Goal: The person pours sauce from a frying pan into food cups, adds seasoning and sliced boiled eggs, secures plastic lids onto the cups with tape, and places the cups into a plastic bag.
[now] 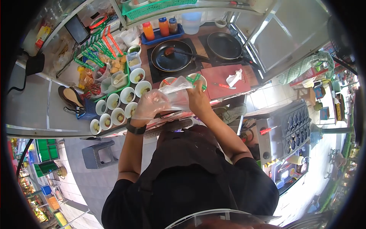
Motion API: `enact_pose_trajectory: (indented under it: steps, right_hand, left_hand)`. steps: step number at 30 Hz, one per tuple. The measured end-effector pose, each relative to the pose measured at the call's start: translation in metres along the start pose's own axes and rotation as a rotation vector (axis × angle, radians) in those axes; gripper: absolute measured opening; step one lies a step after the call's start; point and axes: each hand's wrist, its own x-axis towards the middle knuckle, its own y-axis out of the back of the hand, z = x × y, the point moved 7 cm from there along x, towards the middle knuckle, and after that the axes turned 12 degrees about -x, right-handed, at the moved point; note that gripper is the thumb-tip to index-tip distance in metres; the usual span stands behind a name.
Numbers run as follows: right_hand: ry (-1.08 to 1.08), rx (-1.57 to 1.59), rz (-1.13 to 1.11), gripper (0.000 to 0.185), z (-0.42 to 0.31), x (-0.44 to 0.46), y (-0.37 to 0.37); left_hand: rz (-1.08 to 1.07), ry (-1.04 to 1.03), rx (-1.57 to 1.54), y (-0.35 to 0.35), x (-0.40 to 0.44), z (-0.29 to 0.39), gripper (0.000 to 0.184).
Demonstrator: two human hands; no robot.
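A clear plastic bag (178, 100) stretches between my two hands over the counter's front edge. My left hand (152, 102) is covered by the film, its fingers curled inside the plastic and only partly clear through it. My right hand (199, 100) is closed on the bag's right side. Just behind it stands a white cup (204, 81) with a green strip across its top. Another white cup (164, 83) with an orange strip is partly hidden behind the bag. Several white paper cups (113, 101) with food inside stand in rows to the left of my left hand.
A black pan (171, 63) with a spatula and a second pan (225, 45) sit on stoves behind. A red cutting board (219, 91) bears a knife and crumpled white paper. Sauce bottles (164, 26) stand in a blue tray. A green rack (100, 49) and food containers occupy the left.
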Motion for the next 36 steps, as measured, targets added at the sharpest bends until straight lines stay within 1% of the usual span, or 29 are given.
enact_pose_trajectory:
  steps: [1, 2, 3, 4, 5, 6, 7, 8, 9, 10, 12, 13, 14, 16, 17, 18, 20, 21, 22, 23, 24, 26, 27, 28, 30, 31, 32, 33, 36]
  right_hand:
    - [0.007, -0.001, -0.005, 0.031, 0.003, 0.004, -0.001]
    - [0.121, 0.039, 0.025, 0.038, 0.000, 0.007, 0.001]
    - [0.237, 0.079, 0.053, 0.045, -0.001, 0.011, 0.005]
    - [0.250, 0.077, 0.049, 0.045, 0.005, 0.020, 0.019]
    - [0.331, 0.398, -0.120, 0.054, 0.008, 0.029, 0.029]
    - [0.403, 0.718, -0.293, 0.062, 0.010, 0.036, 0.041]
    - [0.386, 0.558, -0.172, 0.089, 0.024, 0.050, 0.054]
    - [0.390, 0.555, -0.181, 0.089, 0.029, 0.057, 0.051]
    - [0.290, 0.247, -0.259, 0.100, 0.041, 0.063, 0.034]
    - [0.189, -0.062, -0.325, 0.111, 0.060, 0.072, 0.016]
    - [0.313, -0.147, -0.352, 0.126, 0.074, 0.085, -0.039]
    - [0.305, -0.198, -0.446, 0.125, 0.063, 0.083, -0.041]
    - [0.299, -0.249, -0.542, 0.123, 0.053, 0.079, -0.042]
    - [0.293, -0.304, -0.547, 0.118, 0.047, 0.081, -0.047]
    - [0.295, -0.336, -0.509, 0.114, 0.049, 0.084, -0.055]
    - [0.297, -0.368, -0.472, 0.109, 0.052, 0.086, -0.059]
    - [0.329, -0.351, -0.503, 0.105, 0.044, 0.087, -0.038]
    - [0.351, -0.333, -0.527, 0.101, 0.039, 0.088, -0.023]
    - [0.364, -0.337, -0.533, 0.101, 0.037, 0.091, -0.012]
    - [0.428, -0.352, -0.467, 0.100, 0.033, 0.096, 0.001]
    - [0.491, -0.366, -0.401, 0.099, 0.027, 0.099, 0.017]
    - [0.535, -0.325, -0.428, 0.099, 0.013, 0.099, 0.061]
    - [0.571, -0.281, -0.443, 0.100, 0.005, 0.099, 0.080]
    - [0.574, -0.285, -0.446, 0.100, 0.003, 0.098, 0.092]
    - [0.631, -0.269, -0.441, 0.099, -0.003, 0.091, 0.108]
    - [0.636, -0.274, -0.440, 0.099, -0.003, 0.088, 0.110]
    - [0.619, -0.295, -0.508, 0.100, -0.002, 0.083, 0.108]
    - [0.602, -0.315, -0.575, 0.101, 0.000, 0.079, 0.105]
    - [0.581, -0.395, -0.625, 0.100, 0.014, 0.071, 0.077]
  left_hand:
    - [0.016, -0.249, 0.337, 0.006, 0.007, 0.000, 0.024]
    - [0.025, -0.247, 0.332, 0.011, 0.013, -0.019, 0.024]
    - [0.191, -0.347, 0.680, 0.018, 0.016, -0.025, 0.025]
    - [0.361, -0.440, 1.028, 0.022, 0.016, -0.025, 0.028]
    - [0.349, -0.390, 1.022, 0.032, 0.019, -0.036, 0.046]
    - [0.358, -0.386, 1.019, 0.037, 0.015, -0.034, 0.046]
    - [0.408, -0.363, 0.991, 0.043, 0.009, -0.026, 0.057]
    - [0.456, -0.336, 0.960, 0.047, 0.002, -0.019, 0.071]
    - [0.414, -0.212, 0.849, 0.049, -0.003, -0.007, 0.083]
    - [0.419, -0.211, 0.845, 0.049, -0.006, -0.005, 0.083]
    - [0.413, -0.205, 0.891, 0.048, -0.015, -0.003, 0.076]
    - [0.419, -0.196, 0.774, 0.035, -0.025, 0.012, 0.076]
    - [0.428, -0.193, 0.772, 0.028, -0.032, 0.014, 0.076]
    - [0.142, -0.321, 0.749, -0.007, -0.040, 0.025, 0.074]
    - [-0.114, -0.273, 0.463, -0.035, -0.033, 0.027, 0.073]
    - [-0.102, -0.270, 0.457, -0.049, -0.028, 0.023, 0.073]
    - [-0.255, -0.267, 0.516, -0.083, -0.023, 0.004, 0.077]
    - [-0.241, -0.265, 0.511, -0.092, -0.017, -0.007, 0.077]
    - [-0.232, -0.180, 0.549, -0.099, -0.010, -0.028, 0.079]
    - [-0.224, -0.093, 0.584, -0.106, -0.004, -0.048, 0.080]
    - [-0.216, -0.089, 0.575, -0.113, 0.003, -0.059, 0.080]
    - [-0.132, -0.219, 0.579, -0.121, 0.024, -0.062, 0.079]
    - [-0.087, -0.230, 0.521, -0.126, 0.036, -0.054, 0.081]
    - [-0.083, -0.231, 0.517, -0.126, 0.048, -0.067, 0.081]
    - [0.087, -0.436, 0.600, -0.120, 0.071, -0.085, 0.065]
    - [0.122, -0.639, 0.755, -0.136, 0.075, -0.056, 0.057]
    - [0.128, -0.643, 0.753, -0.135, 0.083, -0.062, 0.057]
    - [0.172, -0.566, 0.660, -0.127, 0.097, -0.085, 0.054]
    - [0.187, -0.506, 0.513, -0.114, 0.138, -0.152, 0.057]
